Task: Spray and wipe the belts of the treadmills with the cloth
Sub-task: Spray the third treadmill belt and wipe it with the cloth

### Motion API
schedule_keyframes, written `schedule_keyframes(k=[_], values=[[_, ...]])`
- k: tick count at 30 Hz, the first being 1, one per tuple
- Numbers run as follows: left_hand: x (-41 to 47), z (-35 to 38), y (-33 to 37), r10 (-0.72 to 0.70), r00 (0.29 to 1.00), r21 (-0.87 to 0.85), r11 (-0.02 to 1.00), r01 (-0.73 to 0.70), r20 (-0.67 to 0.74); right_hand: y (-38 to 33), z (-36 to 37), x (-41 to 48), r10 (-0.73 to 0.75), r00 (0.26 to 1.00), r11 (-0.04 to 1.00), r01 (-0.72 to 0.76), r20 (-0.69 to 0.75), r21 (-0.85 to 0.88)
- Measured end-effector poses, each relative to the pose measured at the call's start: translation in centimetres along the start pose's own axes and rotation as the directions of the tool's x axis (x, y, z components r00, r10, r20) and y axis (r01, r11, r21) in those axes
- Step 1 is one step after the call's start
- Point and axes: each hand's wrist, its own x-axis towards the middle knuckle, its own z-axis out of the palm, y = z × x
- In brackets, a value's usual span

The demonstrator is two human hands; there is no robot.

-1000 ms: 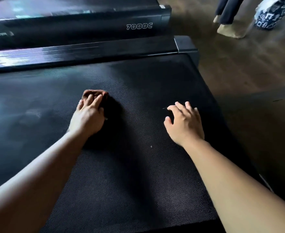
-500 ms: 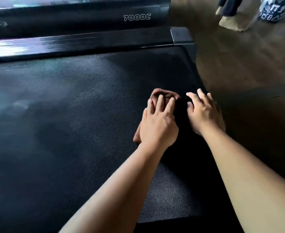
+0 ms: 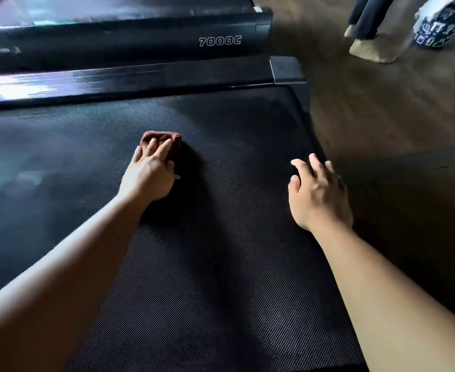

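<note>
- Brown cloth (image 3: 162, 139) lies mid-belt on the black treadmill belt (image 3: 221, 264).
- Left hand (image 3: 150, 175) presses the cloth, fingers straight.
- Right hand (image 3: 318, 193) rests spread, holding nothing, near the belt's right edge.

Floor (image 3: 381, 111), brown wood planks, dimly lit; far right corner: person's dark-trousered legs (image 3: 365, 17), pale footwear (image 3: 371, 51), black-and-white patterned bag (image 3: 440, 30).
</note>
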Motion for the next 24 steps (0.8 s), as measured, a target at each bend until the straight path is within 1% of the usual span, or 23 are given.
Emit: schedule_keyframes(k=[3, 5, 7, 9, 10, 12, 14, 16, 17, 19, 21, 22, 24], values=[[3.8, 0.4, 2.1, -0.001, 1.0, -0.01, 1.0, 0.001, 0.013, -0.2, 0.2, -0.1, -0.008, 1.0, 0.999, 0.008, -0.023, -0.033], [5.8, 0.9, 4.5, 0.044, 0.999, -0.007, 0.999, -0.043, 0.014, -0.2, 0.2, -0.1, -0.002, 1.0, 0.999, 0.001, -0.021, -0.045], [7.4, 1.8, 6.9, 0.135, 0.989, 0.036, 0.99, -0.138, 0.057, -0.2, 0.3, 0.0, 0.01, 1.0, 0.999, -0.011, -0.014, -0.043], [7.7, 2.7, 9.4, 0.262, 0.961, 0.072, 0.961, -0.269, 0.091, -0.2, 0.3, 0.0, 0.017, 1.0, 0.999, -0.017, -0.007, -0.041], [7.2, 2.9, 10.7, 0.323, 0.942, 0.06, 0.943, -0.329, 0.085, -0.2, 0.3, 0.1, 0.016, 1.0, 0.999, -0.016, -0.006, -0.039], [5.3, 3.3, 12.6, 0.429, 0.902, -0.04, 0.903, -0.427, 0.054, -0.1, 0.2, 0.3, 0.015, 1.0, 0.999, -0.015, -0.007, -0.034], [2.8, 3.7, 12.8, 0.504, 0.861, -0.077, 0.863, -0.499, 0.073, -0.1, 0.2, 0.3, 0.015, 1.0, 1.0, -0.015, -0.013, -0.027], [0.7, 4.0, 10.6, 0.513, 0.852, -0.07, 0.858, -0.508, 0.107, -0.2, 0.2, 0.3, 0.02, 1.0, 1.0, -0.02, -0.017, -0.019], [-0.1, 3.9, 9.2, 0.5, 0.859, -0.063, 0.866, -0.496, 0.113, -0.2, 0.3, 0.2, 0.021, 1.0, 1.0, -0.021, -0.013, -0.02], [-0.6, 3.4, 5.4, 0.466, 0.878, -0.049, 0.885, -0.464, 0.105, -0.2, 0.4, 0.2, 0.017, 1.0, 0.999, -0.018, -0.007, -0.034], [0.2, 2.7, 1.8, 0.427, 0.902, -0.035, 0.904, -0.426, 0.062, -0.1, 0.4, 0.1, 0.012, 1.0, 0.999, -0.013, -0.017, -0.039], [1.2, 2.3, 0.1, 0.394, 0.919, -0.026, 0.919, -0.393, 0.028, -0.1, 0.4, 0.1, 0.012, 1.0, 0.999, -0.013, -0.022, -0.04], [4.0, 1.5, -2.4, 0.268, 0.963, -0.005, 0.963, -0.268, -0.005, -0.1, 0.4, 0.1, 0.012, 1.0, 0.999, -0.013, -0.024, -0.043]])
